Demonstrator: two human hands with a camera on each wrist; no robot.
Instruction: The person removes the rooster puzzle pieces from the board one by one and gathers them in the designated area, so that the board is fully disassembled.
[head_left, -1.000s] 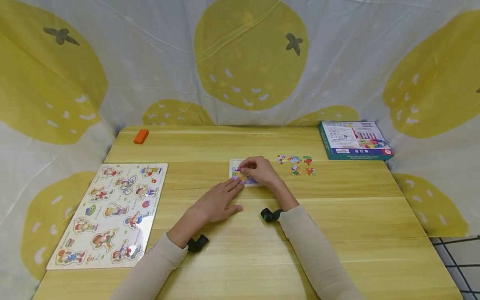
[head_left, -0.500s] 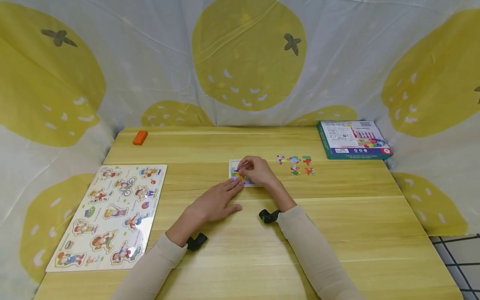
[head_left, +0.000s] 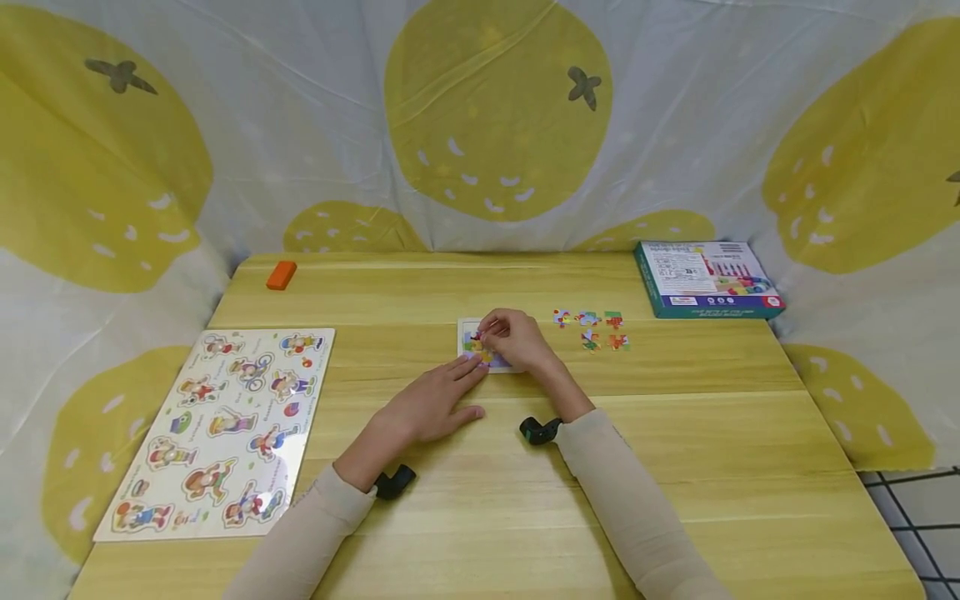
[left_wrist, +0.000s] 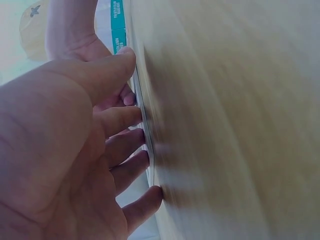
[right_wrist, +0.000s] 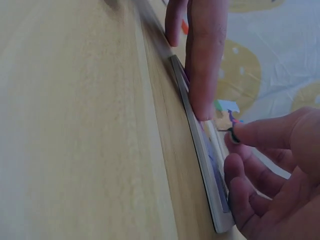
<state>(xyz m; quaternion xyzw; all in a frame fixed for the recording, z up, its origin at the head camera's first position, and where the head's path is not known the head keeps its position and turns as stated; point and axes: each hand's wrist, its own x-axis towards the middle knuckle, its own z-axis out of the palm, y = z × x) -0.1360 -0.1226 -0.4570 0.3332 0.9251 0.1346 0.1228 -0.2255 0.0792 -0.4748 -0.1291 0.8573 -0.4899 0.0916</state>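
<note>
A small jigsaw puzzle tray (head_left: 461,332) lies mid-table, partly covered by both hands. My left hand (head_left: 431,406) rests with straight fingers on its near left edge, the fingertips on the picture. Over the tray, my right hand (head_left: 519,340) pinches a jigsaw piece (right_wrist: 233,134) between thumb and index finger. The right wrist view shows this piece tilted just above the tray, beside a left fingertip. Part of the tray's picture, yellow and purple, shows between the hands. To the right, several loose jigsaw pieces (head_left: 590,319) lie in two rows.
A large board with cartoon figures (head_left: 232,417) lies at the left of the table. Toward the back left sits an orange block (head_left: 281,275). A flat green and white box (head_left: 708,281) is at the back right. A patterned curtain (head_left: 495,125) hangs behind.
The right fingers shift very slightly over the tray, still pinching the piece. My left hand stays in place, and the loose pieces have not moved.
</note>
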